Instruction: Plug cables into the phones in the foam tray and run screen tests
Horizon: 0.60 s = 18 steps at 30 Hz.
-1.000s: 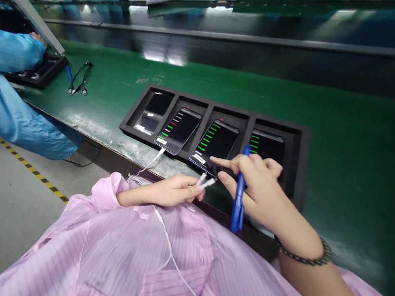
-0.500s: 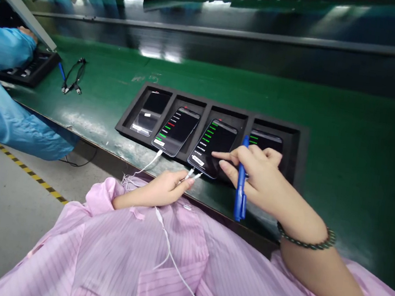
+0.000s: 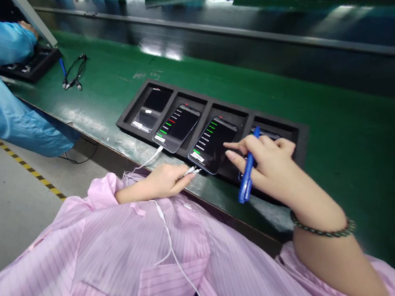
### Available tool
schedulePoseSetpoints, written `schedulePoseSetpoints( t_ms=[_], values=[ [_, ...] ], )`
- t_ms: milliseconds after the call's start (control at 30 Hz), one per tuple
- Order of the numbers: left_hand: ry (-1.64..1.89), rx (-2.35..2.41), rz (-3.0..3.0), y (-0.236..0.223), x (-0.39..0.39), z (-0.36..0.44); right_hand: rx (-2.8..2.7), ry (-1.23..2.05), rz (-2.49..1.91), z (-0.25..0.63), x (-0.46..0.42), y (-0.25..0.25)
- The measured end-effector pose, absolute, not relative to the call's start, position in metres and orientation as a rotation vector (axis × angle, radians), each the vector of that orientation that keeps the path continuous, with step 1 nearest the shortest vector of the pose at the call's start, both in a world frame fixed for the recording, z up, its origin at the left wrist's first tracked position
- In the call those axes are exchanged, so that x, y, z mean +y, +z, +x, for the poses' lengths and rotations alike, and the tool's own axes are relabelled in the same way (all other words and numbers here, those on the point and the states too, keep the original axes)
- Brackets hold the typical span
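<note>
The phone tray (image 3: 301, 147) is viewed from close above, from the wearer's head, with the camera faced forward and down across the green table (image 3: 351, 139).

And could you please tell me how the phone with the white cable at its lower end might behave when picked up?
The phone looks a flat slab, so probably stiff. Being glossy, it may be slippery and fragile. The curving white cable would likely trail floppily.

A green workbench (image 3: 351, 139) borders grey, apparently concrete floor (image 3: 0, 209).
</note>
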<state>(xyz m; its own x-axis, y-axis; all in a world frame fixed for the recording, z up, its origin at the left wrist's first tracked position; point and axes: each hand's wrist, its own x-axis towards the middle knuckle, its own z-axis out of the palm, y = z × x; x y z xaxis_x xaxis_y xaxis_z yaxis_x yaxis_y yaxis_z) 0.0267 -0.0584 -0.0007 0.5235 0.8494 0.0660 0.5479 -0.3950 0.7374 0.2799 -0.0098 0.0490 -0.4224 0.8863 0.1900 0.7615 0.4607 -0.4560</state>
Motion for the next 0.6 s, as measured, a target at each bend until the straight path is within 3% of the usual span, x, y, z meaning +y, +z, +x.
schedulePoseSetpoints(
  t_ms=[333, 600],
  values=[
    [0.582, 1.321, 2.016, 0.000, -0.069, 0.032, -2.197, 0.624, -1.653, 0.317, 0.071, 0.037],
    [0.740, 1.318, 2.130, -0.008, -0.072, 0.034, -2.203, 0.536, -1.611, 0.313, 0.073, 0.023]
  ],
)
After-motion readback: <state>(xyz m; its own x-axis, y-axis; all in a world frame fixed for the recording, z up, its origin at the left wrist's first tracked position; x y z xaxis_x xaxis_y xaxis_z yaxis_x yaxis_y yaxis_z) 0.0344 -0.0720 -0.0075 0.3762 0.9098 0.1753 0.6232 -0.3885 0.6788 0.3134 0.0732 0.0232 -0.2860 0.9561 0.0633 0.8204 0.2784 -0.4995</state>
